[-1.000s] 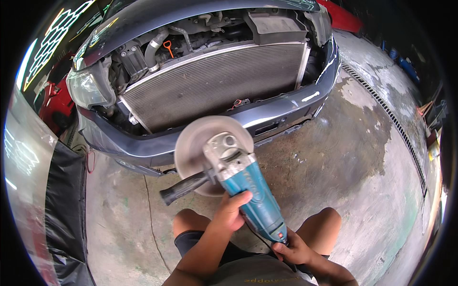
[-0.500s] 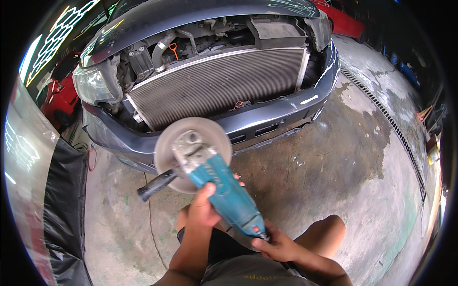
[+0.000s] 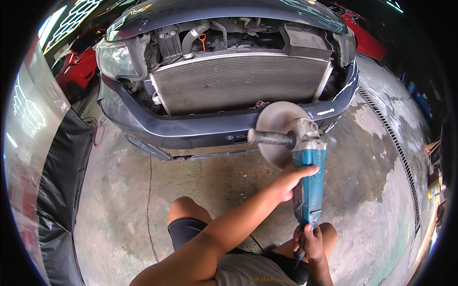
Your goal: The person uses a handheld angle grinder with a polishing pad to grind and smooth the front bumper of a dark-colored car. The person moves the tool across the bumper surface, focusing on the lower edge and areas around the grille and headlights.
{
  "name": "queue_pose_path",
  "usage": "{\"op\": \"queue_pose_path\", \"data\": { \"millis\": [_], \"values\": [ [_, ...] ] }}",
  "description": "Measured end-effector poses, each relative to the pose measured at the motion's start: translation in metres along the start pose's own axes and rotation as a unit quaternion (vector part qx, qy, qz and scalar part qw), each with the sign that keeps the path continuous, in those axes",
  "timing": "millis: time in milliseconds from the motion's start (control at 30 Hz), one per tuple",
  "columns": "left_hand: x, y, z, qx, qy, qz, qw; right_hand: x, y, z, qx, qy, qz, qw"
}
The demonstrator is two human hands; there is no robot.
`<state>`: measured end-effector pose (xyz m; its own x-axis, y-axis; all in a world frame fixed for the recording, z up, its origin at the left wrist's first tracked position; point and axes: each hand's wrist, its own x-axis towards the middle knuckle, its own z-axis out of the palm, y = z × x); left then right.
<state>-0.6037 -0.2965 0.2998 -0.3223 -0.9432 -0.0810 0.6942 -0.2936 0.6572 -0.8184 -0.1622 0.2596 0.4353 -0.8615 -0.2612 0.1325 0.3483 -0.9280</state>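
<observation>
My hands hold a teal rotary polisher (image 3: 312,176) with a metal head and a wide, pale round pad (image 3: 275,117), blurred and tilted on its edge. My left hand (image 3: 292,181) grips the front of the teal body just behind the head, thumb across its top. Around the rear end, near the cord, my right hand (image 3: 311,242) is closed. A black side handle (image 3: 271,138) sticks out to the left of the head, untouched. Beyond the pad is the dark blue front bumper (image 3: 191,129) of a car; whether they touch I cannot tell.
Above the bumper the car's radiator (image 3: 238,83) lies exposed, with a headlight (image 3: 114,59) at left and the bonnet (image 3: 224,12) over it. A black sheet (image 3: 59,176) hangs at left. A drain grate (image 3: 396,148) crosses the concrete floor at right. Red cars (image 3: 365,38) stand behind.
The polisher has swung from the middle to the right, its pad tipping from nearly face-on to more edge-on. Both hands moved right with it, and the view shifted a little.
</observation>
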Motion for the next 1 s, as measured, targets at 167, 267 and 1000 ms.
{"op": "queue_pose_path", "data": {
  "millis": [167, 267, 1000],
  "values": [
    [-0.094, 0.011, -0.042, -0.008, 0.097, 0.040, 0.994, -0.007, 0.009, 0.039, -0.032, -0.097, 0.039, 0.994],
    [-0.152, 0.032, -0.065, -0.029, 0.103, 0.094, 0.990, -0.001, 0.010, 0.073, -0.066, -0.172, 0.061, 0.981],
    [-0.115, 0.079, -0.003, -0.154, 0.059, 0.099, 0.981, -0.026, -0.138, 0.099, -0.183, -0.062, 0.093, 0.977]
  ]
}}
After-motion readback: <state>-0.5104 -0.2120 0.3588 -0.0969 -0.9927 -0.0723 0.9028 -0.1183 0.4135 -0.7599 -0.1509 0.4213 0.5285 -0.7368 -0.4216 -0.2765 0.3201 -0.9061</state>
